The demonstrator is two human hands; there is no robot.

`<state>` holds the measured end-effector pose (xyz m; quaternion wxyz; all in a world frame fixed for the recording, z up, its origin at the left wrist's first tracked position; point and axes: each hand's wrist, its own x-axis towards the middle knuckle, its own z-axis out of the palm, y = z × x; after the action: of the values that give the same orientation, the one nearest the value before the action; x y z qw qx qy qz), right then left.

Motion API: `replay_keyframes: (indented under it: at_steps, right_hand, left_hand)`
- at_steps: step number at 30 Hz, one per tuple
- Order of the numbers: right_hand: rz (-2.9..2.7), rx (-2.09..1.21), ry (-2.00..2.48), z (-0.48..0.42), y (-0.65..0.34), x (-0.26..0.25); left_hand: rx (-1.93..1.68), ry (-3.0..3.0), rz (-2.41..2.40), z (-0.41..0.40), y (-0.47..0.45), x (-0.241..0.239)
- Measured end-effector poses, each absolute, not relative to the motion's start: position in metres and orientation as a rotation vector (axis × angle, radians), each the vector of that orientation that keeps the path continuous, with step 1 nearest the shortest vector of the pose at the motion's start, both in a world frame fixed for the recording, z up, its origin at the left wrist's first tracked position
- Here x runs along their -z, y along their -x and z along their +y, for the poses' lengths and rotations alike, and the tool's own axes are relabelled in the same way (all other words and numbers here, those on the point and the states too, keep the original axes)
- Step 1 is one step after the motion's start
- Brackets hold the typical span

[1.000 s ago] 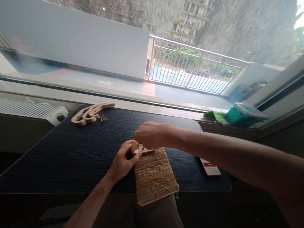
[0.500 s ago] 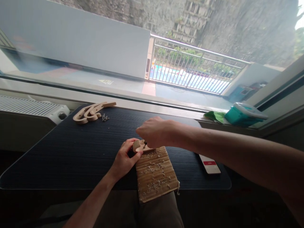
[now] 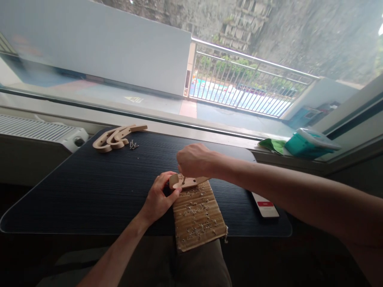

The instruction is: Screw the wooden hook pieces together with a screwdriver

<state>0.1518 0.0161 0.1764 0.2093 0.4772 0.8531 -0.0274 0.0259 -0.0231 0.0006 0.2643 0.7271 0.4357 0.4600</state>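
Note:
My left hand (image 3: pixel 158 197) grips the curled end of a curved wooden hook (image 3: pixel 191 182), thumb in front and fingers behind. The wooden hook lies on the far end of a corrugated cardboard piece (image 3: pixel 199 215) that is pitted with many small holes. A dark hole shows in the wood, near its middle. Above the hook, my right hand (image 3: pixel 193 157) is closed in a fist around a thin-shafted tool (image 3: pixel 183 180). Its shaft points down to the wood beside the curled end; its handle is hidden in the fist.
More curved wooden hooks (image 3: pixel 116 137) lie at the table's far left, beside several small screws (image 3: pixel 134 146). A phone (image 3: pixel 266 206) rests at the right under my forearm. A teal box (image 3: pixel 309 143) and a green cloth (image 3: pixel 272 146) sit on the windowsill. A radiator (image 3: pixel 38 129) stands left.
My right hand has shifted slightly right and up, uncovering more of the wooden hook, its dark hole and the tool's shaft. My left hand keeps its hold.

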Motion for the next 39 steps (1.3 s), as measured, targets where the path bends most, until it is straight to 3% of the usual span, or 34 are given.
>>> replay_keyframes:
  at_steps: [12,20,33,39]
  right_hand:
    - [2.516,-0.052,-0.773,-0.008,-0.154,-0.186]
    - [2.32,0.122,-1.328,0.005,-0.156,-0.177]
    - [2.492,0.02,-0.845,-0.013,-0.154,-0.191]
    - [2.402,0.162,-1.136,0.002,-0.165,-0.177]
  left_hand:
    - [-1.238,-1.929,1.224,-0.024,-0.027,-0.002]
    - [-1.224,-1.942,1.184,-0.023,-0.026,0.0]
    - [-1.23,-1.946,1.207,-0.023,-0.026,0.001]
    - [-1.205,-1.961,1.183,-0.023,-0.026,0.002]
